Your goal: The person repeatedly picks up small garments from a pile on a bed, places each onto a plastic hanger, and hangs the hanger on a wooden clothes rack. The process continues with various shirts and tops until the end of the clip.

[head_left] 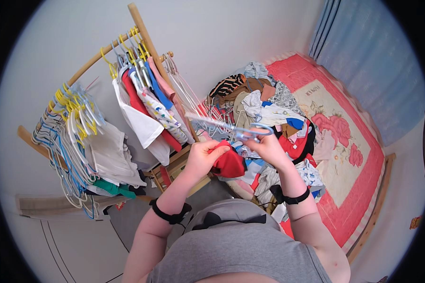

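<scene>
Bed (pixel 363 188): lying at the person's right, wearing a red spread with a rose print; its near half is carrying the clothes.
Rack (pixel 141 33): a wooden frame standing at the left against the wall, holding hung garments and bunches of bare hangers.
Pile (pixel 269 104): mixed clothes heaping loosely on the bed, just behind the hands.
Hung clothes (pixel 146 108): white, red, blue and pink pieces dangling from yellow and blue hangers on the upper rail.
Spare hangers (pixel 73 122): crowding together on the lower rail, pale blue, white and yellow.
Red garment (pixel 229 165): hanging between the two hands in front of the chest, above the bed's edge; it is looking soft, light and floppy, likely sagging wherever it is unsupported, so gripping it at a hem or shoulder seam would probably be steadying it best.
Hanger (pixel 250 132): pale blue, thin and stiff, pointing left above the garment; probably light, slick plastic, best taken near the hook or neck.
Left hand (pixel 204 153): curling closed, fingers pinching the garment's upper edge.
Right hand (pixel 269 147): closing around the hanger near its hook end, and touching the red cloth below.
Wristbands (pixel 293 198): dark bands circling both forearms.
</scene>
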### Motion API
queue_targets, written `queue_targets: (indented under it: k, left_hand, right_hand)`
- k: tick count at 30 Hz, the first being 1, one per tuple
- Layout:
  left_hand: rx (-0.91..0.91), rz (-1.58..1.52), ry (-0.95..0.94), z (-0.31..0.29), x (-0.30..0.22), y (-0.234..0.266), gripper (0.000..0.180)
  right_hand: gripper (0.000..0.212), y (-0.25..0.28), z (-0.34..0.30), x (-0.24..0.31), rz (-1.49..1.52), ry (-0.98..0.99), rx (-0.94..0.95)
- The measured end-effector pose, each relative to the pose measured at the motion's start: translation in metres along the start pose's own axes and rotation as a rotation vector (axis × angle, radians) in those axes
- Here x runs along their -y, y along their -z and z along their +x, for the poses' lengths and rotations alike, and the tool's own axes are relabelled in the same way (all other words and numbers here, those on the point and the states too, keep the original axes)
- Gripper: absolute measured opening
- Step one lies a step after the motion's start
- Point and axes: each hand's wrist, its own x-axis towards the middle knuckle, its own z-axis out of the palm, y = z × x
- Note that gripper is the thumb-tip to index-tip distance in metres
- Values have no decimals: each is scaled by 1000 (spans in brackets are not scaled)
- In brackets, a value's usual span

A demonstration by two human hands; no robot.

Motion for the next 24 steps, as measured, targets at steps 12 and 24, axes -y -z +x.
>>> queue_targets:
  k: [12,24]
  left_hand:
    - [160,-161,63,-8,-3,6,20]
    - [177,141,-81,-28,59,0,30]
  right_hand:
    - [31,-38,-8,31,32,-1,233]
    - [9,-36,-22,45,160,-18,-21]
